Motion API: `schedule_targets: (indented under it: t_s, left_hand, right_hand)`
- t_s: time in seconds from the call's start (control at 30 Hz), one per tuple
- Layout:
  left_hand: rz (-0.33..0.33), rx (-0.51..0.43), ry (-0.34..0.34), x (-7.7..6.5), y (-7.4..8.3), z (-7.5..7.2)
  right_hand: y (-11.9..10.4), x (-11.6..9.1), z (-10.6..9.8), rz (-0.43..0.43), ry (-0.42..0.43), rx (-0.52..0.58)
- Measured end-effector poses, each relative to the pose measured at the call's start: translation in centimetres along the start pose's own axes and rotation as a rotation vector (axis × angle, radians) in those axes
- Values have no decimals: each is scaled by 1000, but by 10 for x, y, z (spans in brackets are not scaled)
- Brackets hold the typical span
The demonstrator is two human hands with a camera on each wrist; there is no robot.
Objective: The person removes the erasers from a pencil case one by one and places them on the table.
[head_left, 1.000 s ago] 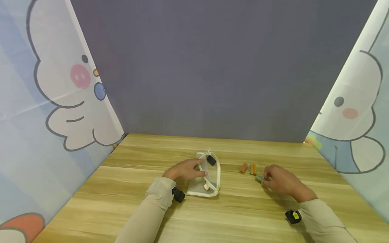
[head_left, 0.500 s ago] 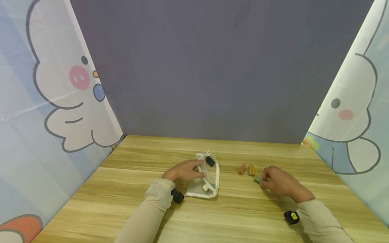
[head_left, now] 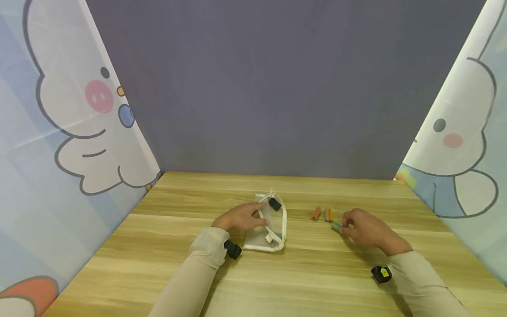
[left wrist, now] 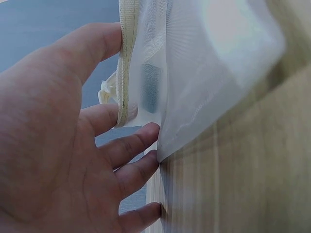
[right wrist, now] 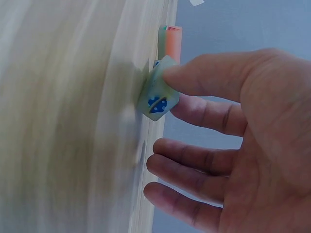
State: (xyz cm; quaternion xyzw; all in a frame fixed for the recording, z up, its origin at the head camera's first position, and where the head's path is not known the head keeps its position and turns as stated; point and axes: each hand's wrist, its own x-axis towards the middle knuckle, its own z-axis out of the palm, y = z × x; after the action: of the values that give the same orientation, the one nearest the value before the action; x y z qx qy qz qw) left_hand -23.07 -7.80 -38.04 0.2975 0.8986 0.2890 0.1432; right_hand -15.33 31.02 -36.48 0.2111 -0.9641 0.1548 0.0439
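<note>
A white mesh zip pouch (head_left: 254,241) lies on the table with its mouth spread towards the right. My left hand (head_left: 242,216) rests on it, thumb and index finger set apart along the zip edge (left wrist: 125,63). A black rectangular item (head_left: 274,204) shows at the pouch's far end. My right hand (head_left: 366,227) pinches a small pale green block (right wrist: 160,94) with a blue spotted print on its end, low at the table. The other right fingers stay loosely extended. Just left of it lie an orange block (head_left: 316,214) and a grey-and-yellow block (head_left: 328,215).
The wooden table (head_left: 309,281) ends at a dark grey panel (head_left: 277,88) behind. Printed cartoon sheets (head_left: 79,145) stand along the left and right sides. A black camera (head_left: 381,274) sits at the right wrist, another (head_left: 233,249) at the left.
The head view has shifted slightly. Both hands stay nearly in place, the left at the pouch and the right pinching the green block.
</note>
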Motion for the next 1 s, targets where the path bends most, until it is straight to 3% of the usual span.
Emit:
schedule_targets:
  t_s: [0.23,0.57,1.0]
  left_hand:
    - [-18,-22,-3,0,-1,3]
    - [-15,14,9,2,-2,6]
    - [-21,16,12,2,-1,1]
  right_hand:
    - [2,-2,0,-5,8,-7]
    - [2,-2,1,-9,18,6]
    - [2,2,-4,-42,14,1]
